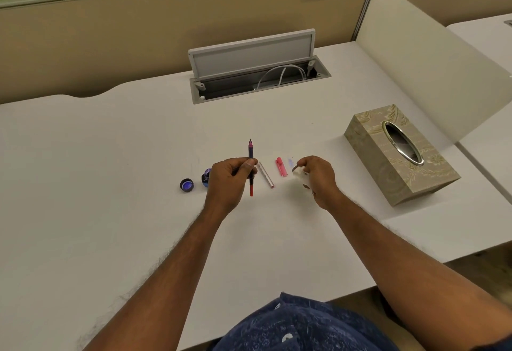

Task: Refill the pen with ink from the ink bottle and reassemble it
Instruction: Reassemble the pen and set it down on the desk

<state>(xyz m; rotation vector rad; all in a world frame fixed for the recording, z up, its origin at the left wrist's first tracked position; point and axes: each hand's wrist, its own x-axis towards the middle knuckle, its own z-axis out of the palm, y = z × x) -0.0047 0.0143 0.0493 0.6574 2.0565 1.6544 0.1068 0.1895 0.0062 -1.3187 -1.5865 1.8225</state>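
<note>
White bench point(110, 156) before a beige partition; pen section point(251, 153) pinched mid-shaft in left hand point(230, 181), just right of the open ink bottle point(205, 177). Long axis runs near-far, nib pointing far. Curled right hand point(318, 178) grips tissue wad point(300, 174). Likely wiping stage; next move calls for lifting barrel point(266, 175), lying just right, and fitting it on

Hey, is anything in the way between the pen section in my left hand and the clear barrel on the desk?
Nothing visible. The clear barrel lies just right of the left hand holding the pen section; the pink cap sits beyond it.
</note>
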